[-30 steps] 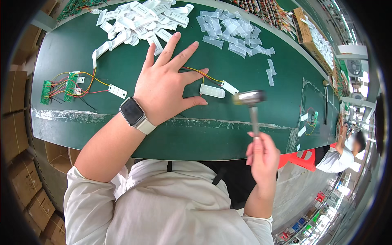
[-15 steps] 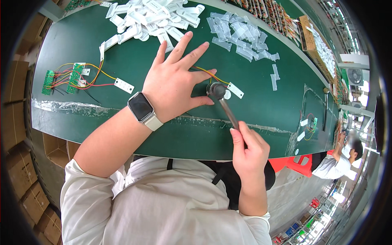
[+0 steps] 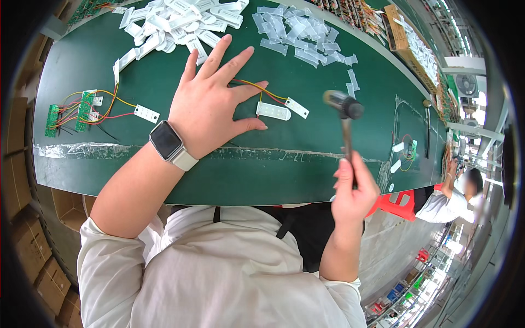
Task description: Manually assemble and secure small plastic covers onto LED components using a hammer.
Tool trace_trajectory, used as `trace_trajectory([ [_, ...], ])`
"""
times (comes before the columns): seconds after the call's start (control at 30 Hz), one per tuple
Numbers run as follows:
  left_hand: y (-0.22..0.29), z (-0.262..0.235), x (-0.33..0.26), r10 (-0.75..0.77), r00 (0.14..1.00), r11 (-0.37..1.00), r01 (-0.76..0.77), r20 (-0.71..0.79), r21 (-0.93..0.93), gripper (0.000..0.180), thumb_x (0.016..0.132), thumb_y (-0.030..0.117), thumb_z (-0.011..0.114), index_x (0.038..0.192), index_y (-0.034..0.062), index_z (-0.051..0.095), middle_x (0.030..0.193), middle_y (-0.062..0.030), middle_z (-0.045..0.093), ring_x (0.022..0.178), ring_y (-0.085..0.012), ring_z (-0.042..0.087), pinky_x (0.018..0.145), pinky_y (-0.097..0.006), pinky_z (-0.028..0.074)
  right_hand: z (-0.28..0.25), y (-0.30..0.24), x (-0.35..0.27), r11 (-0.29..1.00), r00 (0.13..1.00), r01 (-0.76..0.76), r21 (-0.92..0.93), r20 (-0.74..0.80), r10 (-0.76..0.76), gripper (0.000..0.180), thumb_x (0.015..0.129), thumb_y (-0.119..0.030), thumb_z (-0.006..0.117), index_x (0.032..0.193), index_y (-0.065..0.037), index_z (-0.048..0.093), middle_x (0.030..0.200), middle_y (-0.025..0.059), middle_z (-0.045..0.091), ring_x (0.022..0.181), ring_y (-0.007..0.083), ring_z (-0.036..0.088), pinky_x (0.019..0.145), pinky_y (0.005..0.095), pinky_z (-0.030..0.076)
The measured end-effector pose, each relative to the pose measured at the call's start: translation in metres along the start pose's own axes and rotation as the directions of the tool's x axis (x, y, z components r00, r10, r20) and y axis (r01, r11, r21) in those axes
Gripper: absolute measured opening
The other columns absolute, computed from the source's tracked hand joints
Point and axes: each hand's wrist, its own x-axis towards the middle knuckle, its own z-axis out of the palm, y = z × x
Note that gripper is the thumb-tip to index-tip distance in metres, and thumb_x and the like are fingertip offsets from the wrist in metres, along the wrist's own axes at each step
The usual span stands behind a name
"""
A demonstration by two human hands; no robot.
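on green table (image 3: 306, 164), white strip (image 3: 273, 111) lies left of raised hammer (image 3: 344, 109).

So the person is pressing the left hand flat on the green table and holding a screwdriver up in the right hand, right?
Not quite. The right hand holds a small hammer, not a screwdriver; the head view shows its dark head atop a thin handle, raised above the table. The rest is right: the left hand lies flat on the green table.

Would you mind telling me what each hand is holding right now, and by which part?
The right hand grips a small hammer low on its handle, head raised. The left hand holds nothing; it lies flat on the green table.
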Motion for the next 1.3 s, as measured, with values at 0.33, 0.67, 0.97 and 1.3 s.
trace_trajectory([
  [0.33, -0.002, -0.008, 0.001, 0.067, 0.993, 0.993, -0.076, -0.097, -0.090, 0.037, 0.080, 0.026, 0.091, 0.115, 0.0184, 0.084, 0.134, -0.0036, 0.072, 0.146, -0.0368, 0.054, 0.124, -0.065, 0.036, -0.030, 0.062, 0.031, 0.809, 0.956, -0.290, -0.511, -0.121, 0.267, 0.041, 0.095, -0.032, 0.084, 0.130, -0.012, 0.079, 0.097, 0.0054, 0.073, 0.092, 0.0252, 0.070, 0.084, 0.0403, 0.057],
  [0.67, 0.006, 0.008, -0.005, 0.192, 0.978, 0.978, -0.183, 0.079, -0.104, 0.057, 0.086, 0.036, 0.086, 0.140, 0.0246, 0.072, 0.148, -0.0014, 0.064, 0.144, -0.0283, 0.054, 0.126, -0.063, 0.035, 0.037, -0.027, 0.084, 0.899, 0.925, 0.378, -0.222, 0.120, -0.360, 0.034, 0.088, -0.011, 0.086, 0.122, -0.011, 0.082, 0.115, 0.0066, 0.073, 0.106, 0.0281, 0.067, 0.095, 0.0408, 0.055],
  [0.97, 0.001, 0.011, -0.005, 0.219, 0.971, 0.973, -0.211, 0.093, -0.089, 0.042, 0.095, 0.045, 0.074, 0.130, 0.0207, 0.076, 0.134, -0.0032, 0.070, 0.141, -0.0296, 0.054, 0.127, -0.062, 0.030, 0.170, -0.137, 0.156, 0.950, 0.778, 0.308, 0.047, 0.562, -0.280, 0.036, 0.090, -0.027, 0.083, 0.125, -0.016, 0.079, 0.110, 0.0104, 0.078, 0.096, 0.0316, 0.075, 0.082, 0.0413, 0.060],
  [1.3, -0.004, -0.008, -0.002, 0.112, 0.994, 0.982, -0.112, -0.006, -0.151, 0.034, 0.088, 0.029, 0.085, 0.117, 0.0129, 0.081, 0.118, -0.0032, 0.073, 0.110, -0.0295, 0.067, 0.095, -0.048, 0.053, 0.148, -0.116, 0.152, 0.861, 0.803, 0.507, 0.041, 0.341, -0.489, 0.041, 0.091, -0.024, 0.078, 0.131, -0.025, 0.078, 0.101, 0.0090, 0.072, 0.092, 0.0306, 0.075, 0.079, 0.0440, 0.061],
])
